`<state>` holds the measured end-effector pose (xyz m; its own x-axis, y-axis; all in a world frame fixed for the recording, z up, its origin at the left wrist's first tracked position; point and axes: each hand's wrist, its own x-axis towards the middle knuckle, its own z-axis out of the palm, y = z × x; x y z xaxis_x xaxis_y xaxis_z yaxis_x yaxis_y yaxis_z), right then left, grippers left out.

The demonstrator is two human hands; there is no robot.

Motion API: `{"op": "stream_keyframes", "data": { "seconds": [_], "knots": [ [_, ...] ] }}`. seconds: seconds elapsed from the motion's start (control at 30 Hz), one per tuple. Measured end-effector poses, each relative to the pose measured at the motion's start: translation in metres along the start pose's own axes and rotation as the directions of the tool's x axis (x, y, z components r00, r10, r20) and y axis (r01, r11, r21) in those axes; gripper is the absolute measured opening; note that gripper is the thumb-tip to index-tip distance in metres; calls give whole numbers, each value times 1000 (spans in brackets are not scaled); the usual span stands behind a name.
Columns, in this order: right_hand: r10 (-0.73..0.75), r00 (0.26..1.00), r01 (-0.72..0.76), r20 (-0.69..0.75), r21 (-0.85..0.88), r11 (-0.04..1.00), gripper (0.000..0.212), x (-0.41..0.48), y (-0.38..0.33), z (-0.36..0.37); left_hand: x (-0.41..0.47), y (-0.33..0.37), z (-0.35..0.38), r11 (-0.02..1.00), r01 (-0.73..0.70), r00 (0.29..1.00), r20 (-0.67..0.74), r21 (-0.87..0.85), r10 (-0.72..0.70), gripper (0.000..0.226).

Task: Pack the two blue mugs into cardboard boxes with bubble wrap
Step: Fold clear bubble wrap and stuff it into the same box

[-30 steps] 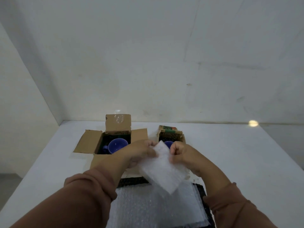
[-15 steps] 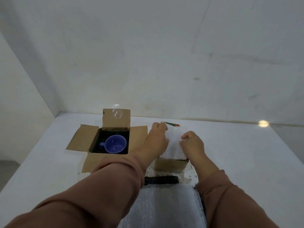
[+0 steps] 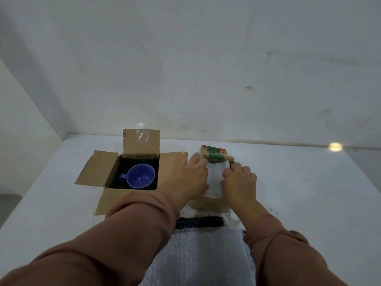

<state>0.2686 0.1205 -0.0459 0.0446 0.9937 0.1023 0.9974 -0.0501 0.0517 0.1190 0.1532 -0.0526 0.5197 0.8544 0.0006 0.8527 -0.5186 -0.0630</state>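
Two cardboard boxes stand toward the table's (image 3: 299, 193) far edge. The left box (image 3: 140, 145), flaps spread, holds a blue mug (image 3: 140, 179) upright. A bubble wrap sheet (image 3: 215, 176) covers the right box (image 3: 208, 204), hiding its inside. The left hand (image 3: 189, 178) presses the sheet with straight fingers. The right hand (image 3: 240, 182) rests bent fingers on it, grip unclear. A bubble wrap pile (image 3: 202, 254) lies on a black mat (image 3: 199, 221) at the near edge.
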Motion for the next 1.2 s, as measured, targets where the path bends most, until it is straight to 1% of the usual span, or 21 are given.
{"op": "stream_keyframes", "data": {
  "seconds": [0.07, 0.1, 0.13, 0.2, 0.27, 0.4, 0.5, 0.6, 0.63, 0.7, 0.73, 0.77, 0.8, 0.83, 0.87, 0.9, 0.93, 0.97, 1.03, 1.1, 1.2],
  "knots": [
    [-71, 997, 70, 11, 52, 996, 40, 3, -3, -2, 1, -1, -6, 999, 5, 998, 67, -45, -2, 53],
    [-121, 989, 114, 79, 93, 989, 52, 6, -4, -2, 1, 0, -9, 998, 15, 993, 122, -58, -8, 58],
    [-158, 969, 139, 191, 111, 984, 64, 9, -6, -3, 1, 0, -12, 998, 23, 985, 170, -53, -14, 62],
    [-146, 886, 150, 441, 25, 988, 82, 13, -7, -5, 3, 3, -15, 999, 30, 969, 244, -13, -26, 61],
    [-102, 836, 155, 539, -54, 986, 82, 17, -5, -2, 7, 7, -16, 998, 56, 953, 299, 4, -54, 55],
    [-99, 803, 154, 588, -44, 987, 78, 22, -6, 1, 9, 16, -10, 992, 119, 931, 344, 36, -124, 58],
    [-131, 808, 153, 575, 10, 988, 80, 22, -7, -2, 6, 17, -7, 992, 119, 933, 337, 47, -128, 62],
    [-157, 863, 141, 480, 69, 988, 75, 16, -7, -4, -2, 13, -8, 997, 75, 956, 283, 16, -76, 58],
    [-168, 902, 140, 398, 101, 985, 68, 10, -7, -7, -7, 11, -10, 998, 59, 968, 246, -5, -56, 55],
    [-192, 977, 161, 89, 278, 947, 42, -9, -11, -12, -20, 6, -17, 996, 15, 987, 163, -82, -1, 53],
    [-185, 980, 199, -73, 388, 900, 29, -23, -14, -14, -29, 4, -21, 990, -13, 992, 120, -142, 30, 53],
    [-189, 971, 237, -149, 461, 855, 21, -36, -18, -14, -41, 2, -25, 977, -34, 996, 72, -212, 50, 53],
    [-228, 967, 253, -111, 504, 826, 18, -49, -21, -12, -53, 1, -28, 958, -49, 998, 18, -283, 57, 50],
    [-286, 958, 238, 10, 527, 816, 19, -61, -26, -7, -68, 1, -29, 937, -58, 998, -35, -344, 49, 44],
    [-356, 914, 213, 193, 519, 828, 22, -72, -32, -1, -82, 2, -29, 917, -55, 997, -68, -394, 31, 38],
    [-416, 838, 211, 353, 493, 844, 27, -81, -37, 7, -96, 4, -27, 896, -31, 998, -61, -443, 4, 35],
    [-450, 771, 226, 451, 466, 855, 35, -90, -41, 16, -110, 7, -23, 878, 8, 1000, -11, -479, -15, 31],
    [-456, 738, 243, 497, 435, 867, 43, -99, -44, 24, -123, 9, -18, 869, 47, 998, 61, -492, -20, 29],
    [-424, 783, 258, 455, 383, 887, 46, -111, -50, 35, -142, 12, -4, 873, 121, 976, 218, -472, -18, 29],
    [-392, 857, 260, 334, 378, 889, 31, -118, -53, 41, -156, 10, 9, 849, 223, 930, 365, -479, -39, 37],
    [-411, 869, 289, 277, 391, 874, 21, -120, -53, 41, -166, 7, 21, 832, 294, 895, 440, -472, -67, 43]
  ]
}}
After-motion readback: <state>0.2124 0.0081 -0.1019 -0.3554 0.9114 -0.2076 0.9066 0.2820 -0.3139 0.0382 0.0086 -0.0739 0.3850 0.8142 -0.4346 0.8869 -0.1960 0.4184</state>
